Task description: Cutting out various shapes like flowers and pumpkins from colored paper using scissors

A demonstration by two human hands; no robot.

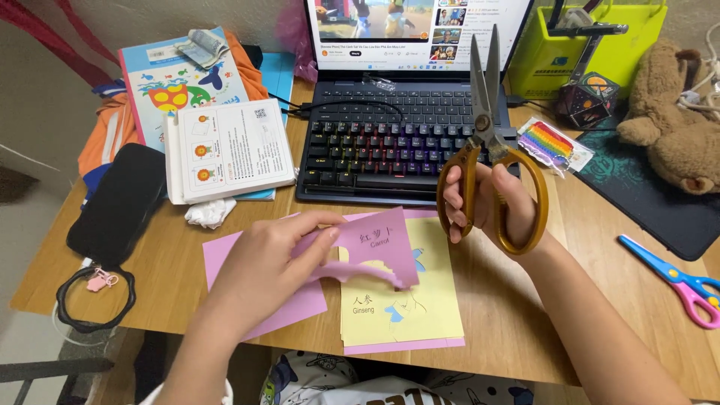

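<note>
My left hand (274, 262) pinches a pink paper piece (379, 251) with printed characters and a partly cut outline, lifted slightly above the desk. Under it lies a yellow sheet (431, 300) on top of more pink paper (225, 259). My right hand (491, 206) holds large scissors (491, 142) with yellow-orange handles, fingers through the loops. The steel blades are nearly together and point up toward the laptop, away from the paper.
A laptop with a mechanical keyboard (375, 150) on it stands behind. An instruction booklet (229, 150), a black case (120, 202) and a picture book (180, 79) lie left. Small blue-pink scissors (675, 277), a plush toy (675, 105), a rainbow packet (555, 144) and a yellow bin (547, 45) sit right.
</note>
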